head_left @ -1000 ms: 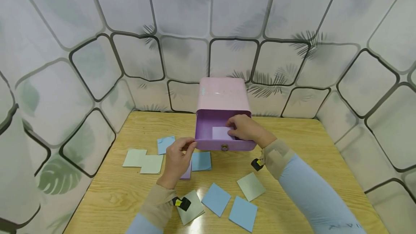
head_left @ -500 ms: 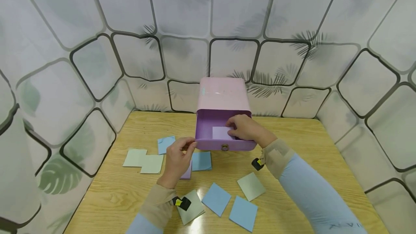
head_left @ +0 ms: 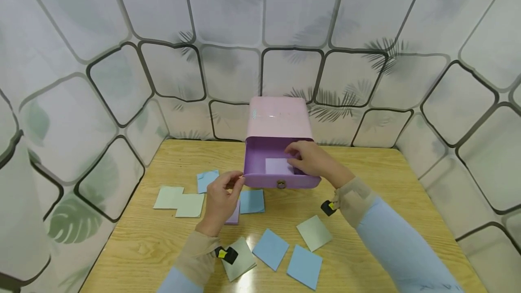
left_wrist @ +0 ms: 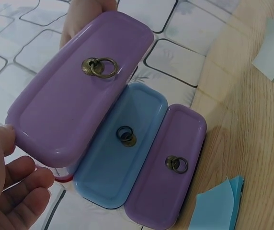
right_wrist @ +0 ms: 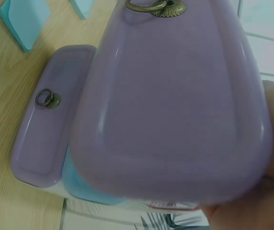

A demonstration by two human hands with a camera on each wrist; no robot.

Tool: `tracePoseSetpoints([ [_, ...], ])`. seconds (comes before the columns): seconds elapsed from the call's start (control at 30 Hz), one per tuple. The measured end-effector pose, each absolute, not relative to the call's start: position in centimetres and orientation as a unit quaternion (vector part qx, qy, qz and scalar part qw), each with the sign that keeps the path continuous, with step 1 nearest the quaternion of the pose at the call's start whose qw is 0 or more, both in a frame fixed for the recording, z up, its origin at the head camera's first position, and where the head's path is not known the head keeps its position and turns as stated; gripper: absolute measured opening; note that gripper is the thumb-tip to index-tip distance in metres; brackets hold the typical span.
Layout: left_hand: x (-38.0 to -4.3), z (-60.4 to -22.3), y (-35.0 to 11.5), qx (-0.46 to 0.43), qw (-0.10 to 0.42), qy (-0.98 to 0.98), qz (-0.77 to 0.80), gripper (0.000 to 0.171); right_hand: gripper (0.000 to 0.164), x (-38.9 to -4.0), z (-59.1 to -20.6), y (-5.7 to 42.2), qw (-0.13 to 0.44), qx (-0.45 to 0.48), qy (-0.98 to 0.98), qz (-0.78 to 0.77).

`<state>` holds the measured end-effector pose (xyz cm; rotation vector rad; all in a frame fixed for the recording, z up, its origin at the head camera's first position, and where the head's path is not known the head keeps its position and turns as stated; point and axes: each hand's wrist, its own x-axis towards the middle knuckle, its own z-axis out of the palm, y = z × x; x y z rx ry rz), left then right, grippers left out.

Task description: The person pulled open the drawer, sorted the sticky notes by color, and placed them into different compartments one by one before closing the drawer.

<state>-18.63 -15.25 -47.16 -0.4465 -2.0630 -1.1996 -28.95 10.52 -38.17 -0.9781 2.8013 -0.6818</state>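
Observation:
In the head view, a pink drawer cabinet [head_left: 280, 116] has its top purple drawer [head_left: 260, 181] pulled out. A pad of lilac sticky notes [head_left: 277, 166] lies inside near the front wall. My left hand [head_left: 221, 198] has thumb and forefinger at the drawer's front left corner; the left wrist view shows a fingertip against the edge and the other fingers curled below. My right hand [head_left: 311, 159] is over the drawer's right side, thumb and fingers apart beside the pad. Both wrist views show the brass ring pull [left_wrist: 101, 67] on the drawer front.
A blue drawer [left_wrist: 122, 143] and a lower purple drawer [left_wrist: 168, 165] are closed beneath. Blue sticky notes [head_left: 252, 201], green sticky notes [head_left: 168, 198] and another lilac pad [head_left: 233, 216] lie on the wooden table [head_left: 366, 229]. A patterned curtain [head_left: 232, 76] surrounds the table.
My right hand has shifted slightly up and to the right, away from the lilac pad, which stays in the drawer. My left hand has stayed at the corner.

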Motion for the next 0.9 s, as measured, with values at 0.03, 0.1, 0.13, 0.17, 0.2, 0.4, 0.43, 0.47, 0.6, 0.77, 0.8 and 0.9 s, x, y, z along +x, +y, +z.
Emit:
tracePoseSetpoints([
  [0.03, -18.6, -47.2, -15.3, -0.170, 0.350, -0.797, -0.463, 0.012, 0.028, -28.9, -38.2, 10.7, 0.041, -0.323, 0.916, -0.233],
  [0.1, -18.5, -47.1, -15.5, -0.162, 0.346, -0.800, -0.462, 0.012, 0.027, -28.6, -38.3, 11.2, 0.024, -0.328, 0.911, -0.250],
  [0.13, -18.4, -47.1, -15.7, -0.159, 0.345, -0.802, -0.461, 0.011, 0.026, -28.5, -38.3, 11.4, 0.015, -0.330, 0.908, -0.257],
  [0.17, -18.4, -47.1, -15.8, -0.157, 0.343, -0.805, -0.459, 0.011, 0.025, -28.3, -38.4, 11.7, 0.006, -0.331, 0.906, -0.263],
  [0.2, -18.3, -47.2, -16.0, -0.155, 0.341, -0.806, -0.458, 0.010, 0.024, -28.1, -38.4, 12.0, -0.002, -0.332, 0.904, -0.270],
  [0.4, -17.7, -47.5, -17.4, -0.148, 0.333, -0.818, -0.446, 0.005, 0.019, -27.3, -39.1, 13.3, -0.049, -0.333, 0.894, -0.297],
  [0.43, -17.6, -47.6, -17.7, -0.147, 0.332, -0.821, -0.442, 0.005, 0.018, -27.2, -39.2, 13.5, -0.059, -0.333, 0.891, -0.302],
  [0.47, -17.5, -47.7, -17.9, -0.146, 0.330, -0.823, -0.438, 0.005, 0.017, -27.0, -39.3, 13.7, -0.069, -0.334, 0.887, -0.311],
  [0.6, -17.1, -48.0, -18.6, -0.131, 0.308, -0.841, -0.425, 0.006, 0.011, -26.1, -39.8, 14.6, -0.111, -0.342, 0.871, -0.334],
  [0.77, -16.5, -48.0, -19.6, -0.099, 0.252, -0.863, -0.427, 0.010, 0.006, -24.9, -40.7, 15.8, -0.168, -0.356, 0.853, -0.343],
  [0.8, -16.4, -48.0, -19.8, -0.096, 0.239, -0.866, -0.428, 0.011, 0.008, -24.6, -40.9, 16.0, -0.176, -0.356, 0.851, -0.343],
  [0.9, -16.2, -47.9, -20.5, -0.091, 0.204, -0.878, -0.424, 0.013, 0.012, -24.0, -41.6, 16.7, -0.195, -0.354, 0.850, -0.339],
])
